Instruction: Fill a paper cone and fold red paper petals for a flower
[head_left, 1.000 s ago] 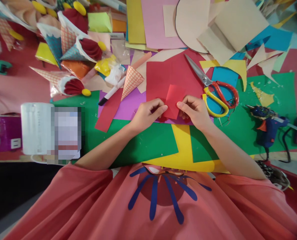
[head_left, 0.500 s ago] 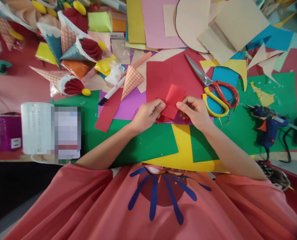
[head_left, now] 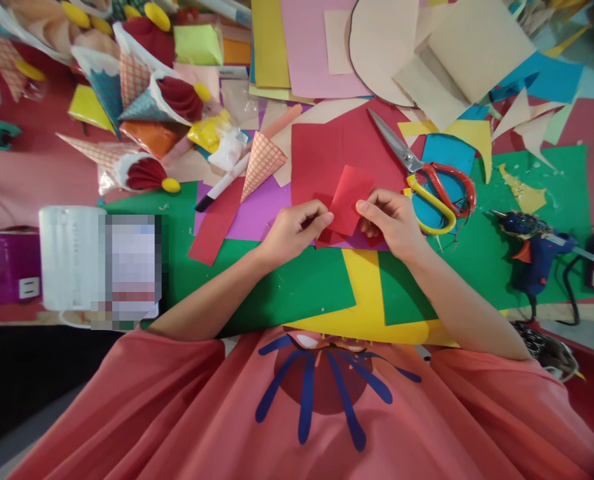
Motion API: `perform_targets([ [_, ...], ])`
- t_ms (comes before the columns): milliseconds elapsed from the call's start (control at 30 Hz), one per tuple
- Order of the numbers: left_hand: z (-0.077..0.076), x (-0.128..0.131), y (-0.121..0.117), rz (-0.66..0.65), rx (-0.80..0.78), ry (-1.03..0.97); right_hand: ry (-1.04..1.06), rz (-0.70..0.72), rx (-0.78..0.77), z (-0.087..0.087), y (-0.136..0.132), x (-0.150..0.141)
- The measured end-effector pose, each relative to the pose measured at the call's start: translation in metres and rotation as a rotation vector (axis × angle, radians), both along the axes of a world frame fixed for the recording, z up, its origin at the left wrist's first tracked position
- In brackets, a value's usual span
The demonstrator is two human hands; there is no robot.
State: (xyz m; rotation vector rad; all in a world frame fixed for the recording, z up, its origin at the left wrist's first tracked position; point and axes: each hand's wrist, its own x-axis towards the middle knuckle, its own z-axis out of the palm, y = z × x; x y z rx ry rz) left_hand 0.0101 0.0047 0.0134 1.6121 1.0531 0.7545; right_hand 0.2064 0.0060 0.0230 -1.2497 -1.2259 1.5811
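Note:
A small piece of bright red paper (head_left: 347,200) is held up between my two hands, over a larger dark red sheet (head_left: 321,150). My left hand (head_left: 297,230) pinches its left edge with thumb and forefinger. At the opposite edge, my right hand (head_left: 389,220) closes thumb against fingers on the same paper. Just beyond my right hand lie scissors (head_left: 429,177) with one red and one yellow handle, blades slightly apart. To the left rest a checkered paper cone (head_left: 264,160), a dark red strip (head_left: 217,230) and a white marker (head_left: 224,187) with a black cap.
A blue glue gun (head_left: 537,257) lies at the right on a green sheet (head_left: 491,260). Finished paper cones with yellow discs (head_left: 171,100) crowd the upper left. A white case (head_left: 71,260) sits by a blurred phone. Coloured sheets (head_left: 321,47) and offcuts fill the back.
My hands keep hold of the red paper. Both have shifted very slightly, and the paper's angle has changed a little. The surrounding things stay where they were.

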Motion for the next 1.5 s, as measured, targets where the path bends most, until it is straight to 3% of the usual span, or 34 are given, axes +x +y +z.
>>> perform_targets([
  [300, -0.002, -0.001, -0.001, -0.013, 0.018, -0.028, -0.010, 0.038, 0.013, 0.000, 0.000, 0.001],
  [500, -0.009, -0.002, 0.000, 0.159, 0.169, -0.180, 0.007, 0.070, -0.008, 0.001, 0.001, 0.000],
  [667, -0.007, -0.004, 0.003, 0.081, 0.243, -0.117, 0.014, 0.076, -0.012, -0.001, 0.001, 0.000],
  [867, -0.007, -0.004, 0.002, 0.124, 0.284, -0.091, 0.005, 0.097, 0.013, 0.000, 0.001, 0.000],
  [1167, -0.017, -0.006, 0.002, 0.066, 0.222, -0.217, 0.011, 0.097, 0.007, 0.000, 0.001, 0.000],
  [1500, -0.019, -0.007, 0.002, 0.050, 0.174, -0.216, 0.028, 0.112, -0.004, -0.001, 0.001, 0.000],
])
